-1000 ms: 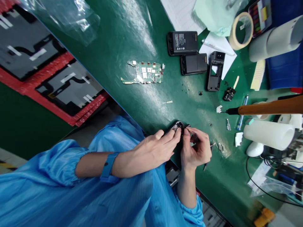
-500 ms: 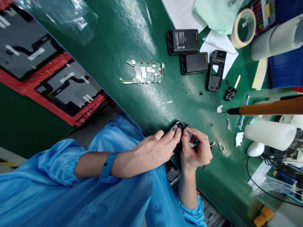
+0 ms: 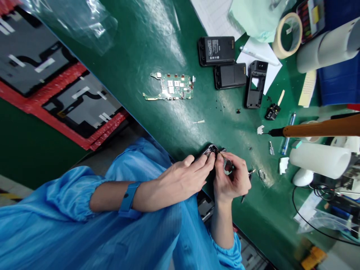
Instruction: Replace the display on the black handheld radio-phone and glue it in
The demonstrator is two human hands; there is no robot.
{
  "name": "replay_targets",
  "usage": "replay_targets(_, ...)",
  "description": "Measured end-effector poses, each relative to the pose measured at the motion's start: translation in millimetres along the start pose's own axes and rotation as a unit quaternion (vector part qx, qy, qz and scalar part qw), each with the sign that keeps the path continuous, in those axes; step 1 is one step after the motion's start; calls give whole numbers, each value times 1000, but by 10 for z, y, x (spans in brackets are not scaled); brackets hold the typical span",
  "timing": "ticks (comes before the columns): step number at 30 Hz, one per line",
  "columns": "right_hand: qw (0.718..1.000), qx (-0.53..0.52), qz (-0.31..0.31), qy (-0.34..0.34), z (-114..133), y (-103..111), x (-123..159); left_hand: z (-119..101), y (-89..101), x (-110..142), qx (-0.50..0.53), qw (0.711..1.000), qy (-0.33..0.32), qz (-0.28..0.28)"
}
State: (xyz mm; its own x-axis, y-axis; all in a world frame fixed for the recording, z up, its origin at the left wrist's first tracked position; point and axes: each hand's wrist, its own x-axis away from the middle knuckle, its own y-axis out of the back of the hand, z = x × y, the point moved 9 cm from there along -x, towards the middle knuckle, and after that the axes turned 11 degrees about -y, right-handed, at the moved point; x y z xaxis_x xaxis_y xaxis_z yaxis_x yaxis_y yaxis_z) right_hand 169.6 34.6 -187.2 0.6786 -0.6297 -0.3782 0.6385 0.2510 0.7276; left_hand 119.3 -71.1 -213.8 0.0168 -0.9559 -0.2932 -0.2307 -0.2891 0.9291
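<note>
While the black device (image 3: 211, 148) is steadied by the left hand (image 3: 182, 175) at five o'clock from the circuit board (image 3: 177, 87), its grip closure untellable, a small dark part (image 3: 223, 150) seems pinched by the right hand (image 3: 233, 186); less darkness is seen inside that grip than a second ago, suggesting slight re-angling, not release.

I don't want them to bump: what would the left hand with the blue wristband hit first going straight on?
Probably the bare right hand, though depth is unclear; the left hand seems to touch the small, black, light-rimmed casing.
</note>
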Motion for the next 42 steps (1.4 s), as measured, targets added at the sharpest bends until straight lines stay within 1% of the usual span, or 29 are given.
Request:
replay_targets(5, 1000, -1, 5, -5, -13, -13, 1, 1, 7, 0, -3, 1000, -2, 4)
replay_targets(11, 1000, 2, -6, -11, -25, -19, 10, 6, 24, -5, -8, 1000, 5, 3)
replay_targets(17, 1000, 2, -3, -10, -31, -14, 16, -6, 3, -1, -12, 1000, -5, 7)
replay_targets(23, 1000, 0, 5, -11, -31, -36, 19, 7, 17, -13, -6, 1000, 2, 10)
replay_targets(30, 1000, 9, -2, -17, 3, -30, 13, -53, -28, 31, -27, 999, -16, 15)
replay_targets(32, 999, 6, -28, -28, 19, 25, 19, -50, -25, 33, -30, 999, -14, 14)
replay_targets(36, 988, -20, -138, -73, -3, 258, 58, -39, 8, 4, -28, 999, -13, 20)
replay_targets(38, 979, -29, -179, -95, -38, 356, 95, -24, 25, -15, -28, 999, -8, 29)
replay_targets(40, 972, -34, -201, -116, -94, 417, 145, -18, 46, -31, -32, 999, -8, 31)
replay_targets(42, 968, -39, -206, -139, -169, 440, 210, -20, 71, -45, -37, 999, -10, 25)
